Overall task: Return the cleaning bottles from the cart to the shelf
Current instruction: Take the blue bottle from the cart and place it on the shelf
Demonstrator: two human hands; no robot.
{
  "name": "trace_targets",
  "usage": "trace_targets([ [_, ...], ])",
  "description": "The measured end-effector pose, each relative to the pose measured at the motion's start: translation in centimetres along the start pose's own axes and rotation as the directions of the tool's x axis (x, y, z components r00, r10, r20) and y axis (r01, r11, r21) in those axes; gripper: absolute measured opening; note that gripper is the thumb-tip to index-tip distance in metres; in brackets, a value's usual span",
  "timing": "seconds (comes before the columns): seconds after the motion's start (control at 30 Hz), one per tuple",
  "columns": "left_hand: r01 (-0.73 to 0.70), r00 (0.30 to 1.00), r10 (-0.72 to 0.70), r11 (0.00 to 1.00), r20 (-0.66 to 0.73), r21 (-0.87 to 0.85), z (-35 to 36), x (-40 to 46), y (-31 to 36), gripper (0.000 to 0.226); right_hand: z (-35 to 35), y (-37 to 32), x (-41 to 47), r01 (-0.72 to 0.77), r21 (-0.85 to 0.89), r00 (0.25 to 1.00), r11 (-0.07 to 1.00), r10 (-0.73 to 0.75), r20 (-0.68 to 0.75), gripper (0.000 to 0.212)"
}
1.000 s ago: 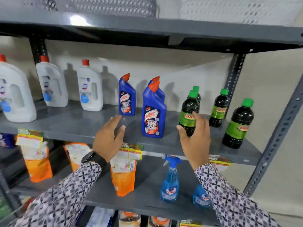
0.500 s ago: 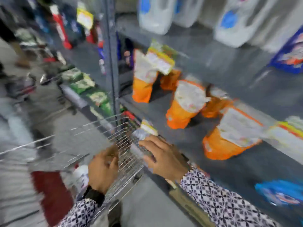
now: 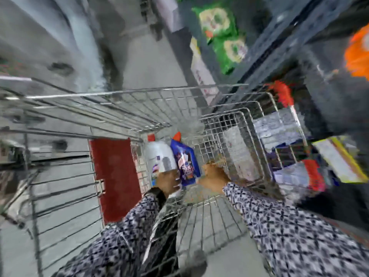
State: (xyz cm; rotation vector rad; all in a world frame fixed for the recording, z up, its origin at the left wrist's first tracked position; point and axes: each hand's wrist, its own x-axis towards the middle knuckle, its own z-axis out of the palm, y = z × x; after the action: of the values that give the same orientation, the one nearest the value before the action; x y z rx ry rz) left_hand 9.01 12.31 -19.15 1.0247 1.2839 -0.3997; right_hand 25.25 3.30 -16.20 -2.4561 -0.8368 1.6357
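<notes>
The frame is motion-blurred and looks down into a wire cart (image 3: 123, 108). A white bottle with a red cap (image 3: 159, 154) and a blue bottle with an orange cap (image 3: 185, 162) lie side by side in the cart's bottom. My left hand (image 3: 168, 181) wraps the white bottle's lower end, thumb between the two bottles. My right hand (image 3: 213, 175) is curled at the blue bottle's lower right corner and touches it; blur hides whether it grips. The shelf (image 3: 299, 62) runs along the right.
A red flap (image 3: 114, 176) lies in the cart left of the bottles. The cart's fold-out wire seat (image 3: 239, 136) is to the right of my hands. Green packets (image 3: 223, 35) and orange pouches (image 3: 357, 54) sit on low shelves. Grey floor lies ahead.
My view swung from the shelf down into the cart. Both hands dropped from the shelf's bottles, past the cart's rim, to the white and blue bottles inside.
</notes>
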Motion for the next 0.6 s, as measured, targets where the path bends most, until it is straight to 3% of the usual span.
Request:
trace_targets([
  [0.13, 0.008, 0.998, -0.015, 0.993, -0.057, -0.121, 0.8, 3.2, -0.2, 0.038, 3.1, 0.9, 6.3, -0.071, 0.148, 0.993, 0.986, 0.084, -0.081, 0.031],
  [0.2, 0.012, 0.999, -0.021, 0.985, -0.049, -0.175, 0.8, 4.4, -0.8, 0.039, 3.9, 1.1, 8.3, -0.08, 0.228, 0.991, 0.97, 0.102, -0.089, 0.027],
  [0.33, 0.019, 0.999, -0.01, 0.98, 0.047, -0.197, 0.5, 5.7, -1.7, 0.032, 4.8, 0.8, 10.1, -0.105, 0.215, 0.98, 0.971, 0.137, -0.142, 0.044],
  [0.47, 0.092, 0.994, -0.071, 0.948, 0.08, -0.306, 0.0, 5.2, -1.4, 0.031, 4.0, 0.1, 9.4, -0.099, 0.162, 0.979, 0.982, 0.125, -0.163, 0.045],
  [0.57, 0.03, 0.997, -0.052, 0.935, -0.053, -0.353, -0.5, 2.8, -0.2, 0.019, 2.1, -0.5, 7.0, -0.08, 0.225, 0.978, 0.971, 0.119, -0.168, 0.037],
  [0.6, 0.015, 0.999, -0.031, 0.928, -0.036, -0.373, -0.5, 1.4, 0.4, 0.019, 1.3, -0.8, 5.6, -0.06, 0.29, 0.982, 0.955, 0.109, -0.156, 0.034],
])
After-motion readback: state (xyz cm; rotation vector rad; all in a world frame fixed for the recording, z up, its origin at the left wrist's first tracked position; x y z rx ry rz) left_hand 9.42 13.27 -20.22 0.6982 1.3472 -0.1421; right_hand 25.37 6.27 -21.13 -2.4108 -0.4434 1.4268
